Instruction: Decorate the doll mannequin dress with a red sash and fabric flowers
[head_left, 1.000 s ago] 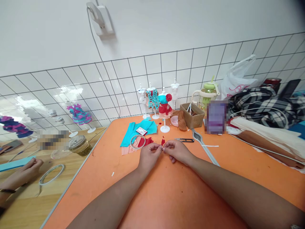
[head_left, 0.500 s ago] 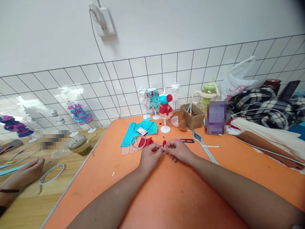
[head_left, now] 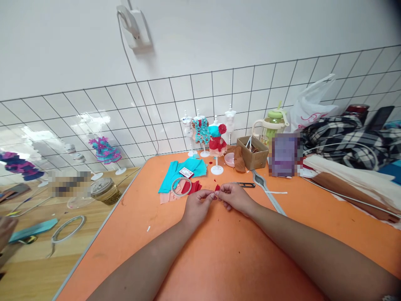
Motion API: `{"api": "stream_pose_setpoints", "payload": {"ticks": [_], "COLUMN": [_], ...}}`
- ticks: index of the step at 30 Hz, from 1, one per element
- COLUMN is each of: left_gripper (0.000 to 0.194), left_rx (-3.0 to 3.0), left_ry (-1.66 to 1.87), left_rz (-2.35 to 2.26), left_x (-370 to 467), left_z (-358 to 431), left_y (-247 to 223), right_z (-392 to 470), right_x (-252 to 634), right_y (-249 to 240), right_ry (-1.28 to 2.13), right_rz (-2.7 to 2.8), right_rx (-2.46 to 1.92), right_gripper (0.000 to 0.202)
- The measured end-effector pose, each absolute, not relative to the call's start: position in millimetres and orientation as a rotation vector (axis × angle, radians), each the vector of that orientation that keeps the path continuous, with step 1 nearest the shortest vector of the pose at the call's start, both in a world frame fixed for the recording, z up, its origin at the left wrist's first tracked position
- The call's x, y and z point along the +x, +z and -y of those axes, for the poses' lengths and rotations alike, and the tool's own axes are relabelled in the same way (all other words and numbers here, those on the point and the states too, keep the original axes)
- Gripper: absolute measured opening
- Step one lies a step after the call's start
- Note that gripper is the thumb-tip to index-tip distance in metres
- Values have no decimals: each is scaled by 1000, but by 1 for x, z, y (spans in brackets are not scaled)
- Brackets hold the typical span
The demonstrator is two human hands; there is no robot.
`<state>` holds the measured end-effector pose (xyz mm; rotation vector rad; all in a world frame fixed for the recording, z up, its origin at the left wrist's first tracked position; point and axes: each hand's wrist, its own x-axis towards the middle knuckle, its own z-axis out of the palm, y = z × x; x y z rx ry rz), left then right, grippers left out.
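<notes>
One red scrap (head_left: 217, 187): small, at the middle of the orange table (head_left: 200, 263), a tuft showing over your fingertips. Right hand (head_left: 234, 196): thumb and forefinger pinched on the scrap. Left hand (head_left: 197, 205): fingertips drawn in just beside it; whether they gripped an edge could not be told, your fingers hiding it.

Hazards, three. Tearing: the scrap looked thin, and an uneven pull between your hands could have split it. Loss: so slight a pinch could have slipped, dropping the scrap near the red crumbs (head_left: 215, 180) or the red cloth (head_left: 194, 187), where like colours could have confused you. Snips (head_left: 247, 184): one pair, just beyond your right hand, tip seemingly hidden behind it; a careless sweep could have pricked your knuckles.
</notes>
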<state>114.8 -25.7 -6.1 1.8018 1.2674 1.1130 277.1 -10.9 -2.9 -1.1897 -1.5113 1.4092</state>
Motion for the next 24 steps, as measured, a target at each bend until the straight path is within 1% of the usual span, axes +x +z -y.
{"api": "stream_pose_setpoints", "payload": {"ticks": [4, 10, 15, 20, 22, 24], "left_gripper": [21, 17, 16, 19, 21, 21], "left_rx": [1831, 1818, 1741, 1742, 1814, 2006], "left_ry": [1121, 1151, 1211, 1241, 1246, 1208], "left_rz": [-1235, -1211, -1174, -1198, -1224, -1227], "left_x": [113, 111, 110, 109, 108, 106], "left_z": [25, 24, 21, 19, 20, 22], "left_y": [-6, -5, -9, -11, -8, -3], "right_z": [10, 12, 14, 13, 11, 7], "right_x": [278, 277, 279, 283, 287, 293], "right_y": [-1, -2, -1, -2, -3, -4], "right_ry": [1426, 1393, 1529, 1733, 1807, 1853], "right_rz": [1492, 1528, 1508, 1434, 1376, 1342], "right_rx": [-1175, -1172, -1036, -903, -919, -948], "right_gripper": [29, 31, 39, 36, 37, 39]}}
